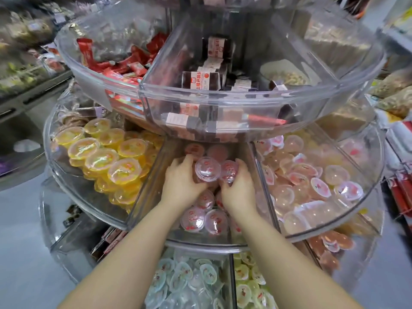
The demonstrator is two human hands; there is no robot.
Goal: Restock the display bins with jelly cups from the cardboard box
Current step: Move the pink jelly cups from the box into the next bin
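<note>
Step in hand: placing stock. Both hands are inside the middle bin [153,186] of the clear tiered display, setting down a cluster of pink jelly cups [207,169]. The left hand [181,178] is curled round the left side of the cluster and the right hand [237,186] round its right side, so the cups are pressed between them, just above the cups already lying in that compartment.

Count: two cups show plainly between the hands; any further ones underneath are hidden. About four loose pink cups lie near the front of the same compartment, and two more at its back, under the upper tier.

Neighbouring compartments hold yellow cups [104,159] on the left and pale pink cups [312,181] on the right, too many and too overlapped to count.

The cardboard box is not in view.

Judgement: the next move calls for lowering the cluster, loosening both hands together, and withdrawing without dragging cups over the divider.
</note>
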